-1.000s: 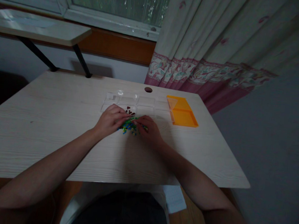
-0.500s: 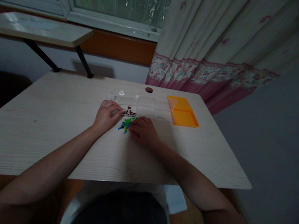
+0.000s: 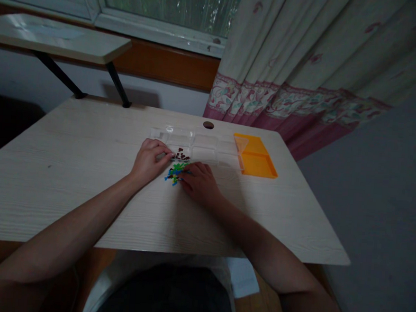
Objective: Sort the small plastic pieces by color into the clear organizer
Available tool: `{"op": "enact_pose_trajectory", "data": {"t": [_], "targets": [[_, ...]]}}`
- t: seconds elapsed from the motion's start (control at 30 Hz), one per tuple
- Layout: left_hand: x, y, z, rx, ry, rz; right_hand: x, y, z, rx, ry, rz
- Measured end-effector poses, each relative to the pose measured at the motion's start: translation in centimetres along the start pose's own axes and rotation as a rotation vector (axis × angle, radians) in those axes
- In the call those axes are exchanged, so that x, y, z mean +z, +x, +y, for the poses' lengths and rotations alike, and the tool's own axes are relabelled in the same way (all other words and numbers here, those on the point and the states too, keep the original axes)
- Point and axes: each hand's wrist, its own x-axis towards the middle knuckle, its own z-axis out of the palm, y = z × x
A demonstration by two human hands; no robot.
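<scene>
A little pile of tiny green, blue and yellow plastic pieces [image 3: 175,172] is spread on the pale wooden desk [image 3: 74,175], just in front of a long, clear plastic box with square compartments [image 3: 205,140]. The right side of the pile is touched by the right hand [image 3: 202,183], which is held low with its fingers bent; whether a piece is pinched by them cannot be made out. The left hand [image 3: 149,160] is placed at the near left part of the box, with its thumb and finger brought close together at the tips; what, if anything, is gripped there is too small to be seen. Some small dark brown pieces [image 3: 183,157] are held in a front compartment of the box, just beside the left fingertips and behind the pile. The right end of the box is met by a flat orange plastic tray [image 3: 259,164], which is split into two parts. A round dark hole [image 3: 208,125] is cut in the desk behind the box.
</scene>
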Motion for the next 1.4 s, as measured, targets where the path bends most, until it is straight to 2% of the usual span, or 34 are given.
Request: {"op": "enact_pose_trajectory", "data": {"t": [0.5,0.83,1.17,1.4], "targets": [[0.07,0.05,-0.07,0.019,-0.002,-0.004,-0.27,0.07,0.18,0.044,0.048,-0.002],[0.11,0.0,-0.13,-0.024,0.01,0.007,0.01,-0.07,0.66,0.05,0.111,0.076],[-0.08,0.08,0.19,-0.057,-0.006,-0.027,-0.33,-0.08,0.48,0.051,0.11,0.001],[0.08,0.05,0.01,-0.05,0.005,-0.02,-0.1,-0.17,0.63,0.01,0.044,0.018]]}}
